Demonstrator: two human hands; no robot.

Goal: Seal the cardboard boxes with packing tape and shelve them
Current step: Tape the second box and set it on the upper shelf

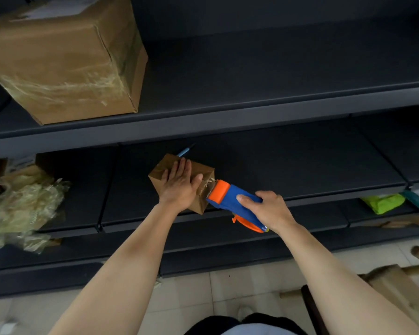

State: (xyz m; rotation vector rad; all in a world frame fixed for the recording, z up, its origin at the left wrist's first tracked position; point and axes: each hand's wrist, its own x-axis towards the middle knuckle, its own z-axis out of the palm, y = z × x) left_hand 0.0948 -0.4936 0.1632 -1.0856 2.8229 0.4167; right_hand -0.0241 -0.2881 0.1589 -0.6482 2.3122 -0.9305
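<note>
Small brown cardboard box sits on the dark shelf; left grip presses flat-fingered on its top. Right grip clasps a blue-orange plastic tape dispenser touching the box's right edge.

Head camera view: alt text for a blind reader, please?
A left hand presses flat on a small cardboard box on a dark shelf while the right hand holds a blue-and-orange tape dispenser against its side. A larger box sits above.
</note>
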